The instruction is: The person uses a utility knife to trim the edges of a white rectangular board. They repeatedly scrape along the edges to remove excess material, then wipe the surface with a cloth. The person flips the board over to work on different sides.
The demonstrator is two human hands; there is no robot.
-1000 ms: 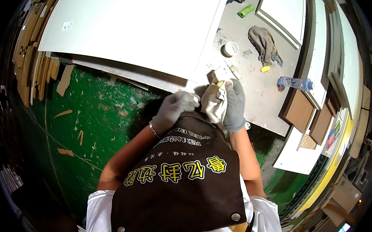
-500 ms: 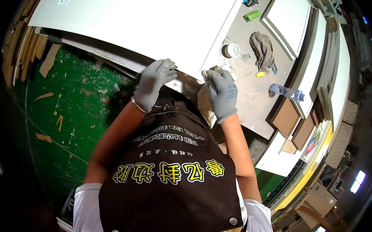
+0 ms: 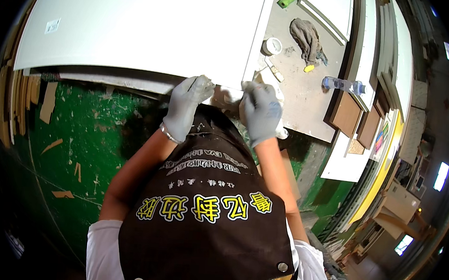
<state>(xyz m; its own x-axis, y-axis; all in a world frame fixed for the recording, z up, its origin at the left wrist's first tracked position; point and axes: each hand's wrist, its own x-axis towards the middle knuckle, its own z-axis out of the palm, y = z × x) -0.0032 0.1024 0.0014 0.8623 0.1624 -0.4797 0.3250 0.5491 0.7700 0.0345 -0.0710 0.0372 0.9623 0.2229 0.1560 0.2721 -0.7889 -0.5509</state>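
Note:
A large white panel point(image 3: 144, 25) spreads out in front of me, its near edge close to my apron. My left hand point(image 3: 189, 104), in a grey glove, is at that near edge with its fingers curled in. Whatever may be between those fingertips is too small to make out. At the panel's near right corner my right hand point(image 3: 262, 111), gloved too, is closed on a pale cloth point(image 3: 268, 78). Some of the cloth shows beyond the knuckles and more beside the wrist; the rest is hidden under the hand.
Right of the panel, a grey work surface point(image 3: 309, 112) carries a white tub point(image 3: 272, 46), a grey rag point(image 3: 305, 37), a clear bottle point(image 3: 344, 85) and a green object point(image 3: 287, 0). Stacked boards point(image 3: 366, 46) stand farther right. Wood scraps point(image 3: 52, 146) lie on the green floor point(image 3: 105, 131).
The view has shifted, so the panel and surface sit farther left. My right hand has moved slightly left and nearer, close by the panel corner. My left hand stays at the edge, fingers still curled.

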